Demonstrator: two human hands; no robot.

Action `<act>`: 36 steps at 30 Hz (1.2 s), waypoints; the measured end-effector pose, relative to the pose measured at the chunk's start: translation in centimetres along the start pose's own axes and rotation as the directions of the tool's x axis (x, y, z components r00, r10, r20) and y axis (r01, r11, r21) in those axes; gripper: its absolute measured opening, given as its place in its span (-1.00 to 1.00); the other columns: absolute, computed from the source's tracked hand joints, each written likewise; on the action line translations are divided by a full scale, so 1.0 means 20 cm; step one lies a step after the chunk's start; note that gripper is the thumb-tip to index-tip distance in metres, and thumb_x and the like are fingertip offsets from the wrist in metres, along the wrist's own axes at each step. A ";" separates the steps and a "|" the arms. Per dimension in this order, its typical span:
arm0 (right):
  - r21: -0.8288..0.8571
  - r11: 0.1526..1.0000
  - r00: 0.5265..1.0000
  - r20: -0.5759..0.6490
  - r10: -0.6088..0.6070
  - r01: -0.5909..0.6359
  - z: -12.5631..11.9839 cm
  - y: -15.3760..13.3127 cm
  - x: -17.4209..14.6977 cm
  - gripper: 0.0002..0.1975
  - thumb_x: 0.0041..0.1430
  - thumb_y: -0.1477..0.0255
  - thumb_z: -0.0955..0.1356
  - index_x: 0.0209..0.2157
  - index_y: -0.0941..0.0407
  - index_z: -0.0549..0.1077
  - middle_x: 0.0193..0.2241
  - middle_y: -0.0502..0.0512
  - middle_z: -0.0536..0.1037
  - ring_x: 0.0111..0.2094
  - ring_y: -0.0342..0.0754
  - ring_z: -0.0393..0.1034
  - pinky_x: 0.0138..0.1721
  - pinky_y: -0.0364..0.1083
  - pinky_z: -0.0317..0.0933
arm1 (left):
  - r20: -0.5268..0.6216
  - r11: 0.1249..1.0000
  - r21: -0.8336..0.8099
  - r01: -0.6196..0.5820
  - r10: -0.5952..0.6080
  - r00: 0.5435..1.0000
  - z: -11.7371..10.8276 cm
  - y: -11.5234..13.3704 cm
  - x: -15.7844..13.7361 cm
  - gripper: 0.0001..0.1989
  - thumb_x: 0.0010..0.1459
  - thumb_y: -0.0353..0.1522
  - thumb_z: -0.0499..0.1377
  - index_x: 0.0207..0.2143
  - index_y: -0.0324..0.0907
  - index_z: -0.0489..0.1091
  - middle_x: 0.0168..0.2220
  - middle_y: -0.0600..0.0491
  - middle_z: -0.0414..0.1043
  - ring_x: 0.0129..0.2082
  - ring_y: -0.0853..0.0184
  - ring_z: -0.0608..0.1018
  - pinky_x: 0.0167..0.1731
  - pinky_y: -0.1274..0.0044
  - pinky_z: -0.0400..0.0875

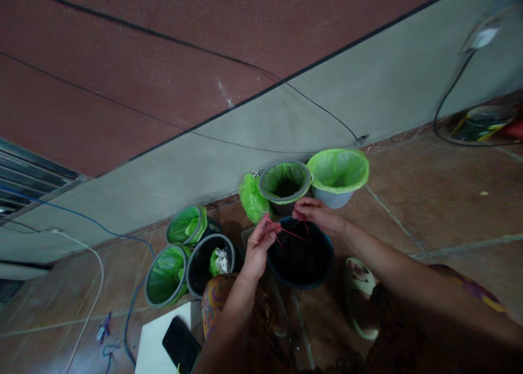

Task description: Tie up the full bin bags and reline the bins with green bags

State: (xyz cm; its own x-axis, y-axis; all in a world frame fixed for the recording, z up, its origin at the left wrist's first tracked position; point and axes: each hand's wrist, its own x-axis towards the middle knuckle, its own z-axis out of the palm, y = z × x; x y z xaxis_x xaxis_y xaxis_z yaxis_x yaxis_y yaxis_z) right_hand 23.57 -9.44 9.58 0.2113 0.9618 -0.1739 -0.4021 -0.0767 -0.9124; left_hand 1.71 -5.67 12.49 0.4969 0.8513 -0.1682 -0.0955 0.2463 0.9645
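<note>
The left hand (259, 246) pinches red string (292, 233) between thumb and fingers, and the right hand (316, 213) has a similar narrow grip on red string just beside it; whether this is one piece or two cannot be told. The string hangs above the mouth of a dark bin (301, 284) on the floor (392, 199). The handling of the string looks unfinished: it is in both hands, and no completed knot can be made out. Green liners already sit in four other bins: the grey bin (335, 199), the rear bin (284, 207), and two at the left. A third left bin (191, 278) holds crumpled white and green stuff. The dark bin shows no green liner; its inside is too dark to read.
</note>
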 end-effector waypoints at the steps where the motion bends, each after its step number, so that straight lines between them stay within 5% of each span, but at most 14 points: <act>1: -0.019 1.000 1.000 0.000 -0.005 0.005 0.01 0.00 0.00 -0.62 -0.12 0.14 0.51 -0.40 0.11 0.43 -0.48 0.00 0.53 -0.44 -0.15 0.37 -0.33 -0.12 0.24 | 0.039 1.000 0.029 0.005 -0.006 0.999 0.00 0.00 0.04 -0.29 0.00 -0.26 0.44 0.23 -0.05 0.44 -0.17 0.02 0.65 -0.09 0.22 0.64 0.14 0.32 0.36; 7: -0.162 0.985 0.999 0.000 0.051 -0.050 0.08 0.03 0.02 -0.72 -0.12 0.21 0.44 -0.43 0.09 0.40 -0.60 -0.13 0.37 -0.62 -0.25 0.11 -0.57 -0.18 -0.01 | 0.083 0.999 0.043 0.026 -0.030 0.996 0.04 0.01 0.27 -0.45 0.02 -0.28 0.40 0.11 -0.13 0.54 -0.38 0.10 0.58 -0.29 0.34 0.59 0.04 0.39 0.39; 12: -0.288 0.936 0.979 -0.054 0.195 -0.203 0.14 0.05 0.03 -0.69 -0.18 0.43 0.43 -0.29 0.10 0.41 -0.55 -0.14 0.39 -0.58 -0.22 0.16 -0.58 -0.19 -0.05 | 0.081 0.996 -0.059 0.066 -0.061 0.995 0.07 0.03 0.35 -0.68 -0.03 -0.26 0.41 -0.19 -0.18 0.63 -0.33 0.04 0.59 -0.26 0.31 0.59 -0.02 0.39 0.42; 15: -0.373 0.884 0.958 -0.053 0.283 -0.282 0.15 0.06 0.05 -0.67 -0.10 0.39 0.45 -0.24 0.09 0.39 -0.56 -0.15 0.38 -0.59 -0.20 0.18 -0.59 -0.18 -0.06 | 0.070 0.996 -0.049 0.069 -0.065 0.995 0.08 0.04 0.38 -0.78 -0.06 -0.27 0.42 -0.37 -0.20 0.61 -0.30 -0.01 0.61 -0.27 0.30 0.59 -0.05 0.40 0.44; 20: -0.528 0.844 0.972 0.135 0.193 -0.094 0.19 0.15 0.09 -0.87 0.07 0.39 0.43 -0.44 0.11 0.40 -0.58 -0.10 0.40 -0.53 -0.17 0.24 -0.48 -0.16 0.07 | 0.109 0.998 -0.035 0.053 -0.049 0.993 0.07 0.00 0.44 -0.79 -0.01 -0.25 0.40 -0.37 -0.20 0.60 -0.30 -0.01 0.62 -0.25 0.29 0.59 -0.03 0.40 0.44; 23: -0.592 0.805 0.960 0.201 0.196 -0.040 0.21 0.21 0.10 -0.77 0.19 0.50 0.30 -0.56 0.12 0.38 -0.63 -0.05 0.41 -0.53 -0.16 0.25 -0.43 -0.15 0.09 | 0.113 0.999 -0.016 0.047 -0.045 0.993 0.06 -0.06 0.48 -0.80 0.00 -0.25 0.39 -0.35 -0.19 0.60 -0.25 -0.02 0.64 -0.19 0.26 0.60 -0.01 0.41 0.43; 29: -0.473 0.841 0.951 0.023 0.309 -0.262 0.16 0.14 0.09 -0.75 0.27 0.33 0.27 -0.46 0.12 0.40 -0.62 -0.07 0.41 -0.64 -0.22 0.14 -0.57 -0.19 -0.02 | -0.090 0.952 0.201 0.230 -0.216 0.972 -0.01 -0.25 0.51 -0.79 0.13 -0.23 0.25 -0.43 -0.18 0.53 -0.39 0.00 0.58 -0.31 0.28 0.59 -0.13 0.42 0.46; 31: -0.404 0.859 0.945 -0.045 0.325 -0.314 0.14 0.11 0.09 -0.73 0.24 0.24 0.30 -0.45 0.12 0.39 -0.64 -0.10 0.37 -0.68 -0.25 0.06 -0.62 -0.20 -0.09 | -0.008 0.907 0.322 0.270 -0.283 0.959 -0.01 -0.31 0.48 -0.83 0.13 -0.30 0.21 -0.44 -0.19 0.52 -0.40 0.03 0.58 -0.30 0.29 0.58 -0.12 0.43 0.45; 34: -0.336 0.878 0.939 -0.077 0.334 -0.340 0.13 0.10 0.09 -0.70 0.20 0.20 0.32 -0.47 0.12 0.37 -0.68 -0.12 0.31 -0.68 -0.26 0.07 -0.62 -0.21 -0.08 | 0.231 0.868 0.462 0.183 -0.317 0.920 0.01 -0.39 0.42 -0.90 0.07 -0.38 0.22 -0.42 -0.20 0.53 -0.38 0.06 0.60 -0.25 0.28 0.58 -0.04 0.44 0.42; 36: -0.325 0.883 0.939 -0.074 0.335 -0.340 0.13 0.11 0.10 -0.71 0.17 0.19 0.33 -0.46 0.13 0.39 -0.67 -0.10 0.34 -0.67 -0.23 0.14 -0.62 -0.20 -0.04 | 0.286 0.861 0.492 0.129 -0.300 0.910 0.03 -0.42 0.38 -0.87 0.10 -0.37 0.20 -0.44 -0.19 0.52 -0.36 0.05 0.61 -0.23 0.26 0.58 -0.01 0.43 0.41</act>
State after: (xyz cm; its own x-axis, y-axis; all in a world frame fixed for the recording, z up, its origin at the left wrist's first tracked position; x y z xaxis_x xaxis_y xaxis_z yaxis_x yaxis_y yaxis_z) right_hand 20.81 -7.04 8.27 0.1299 0.8585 -0.4961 -0.1375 -0.4799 -0.8665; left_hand 6.84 -1.50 3.26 0.7273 0.5689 -0.3838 0.4060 0.0942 0.9090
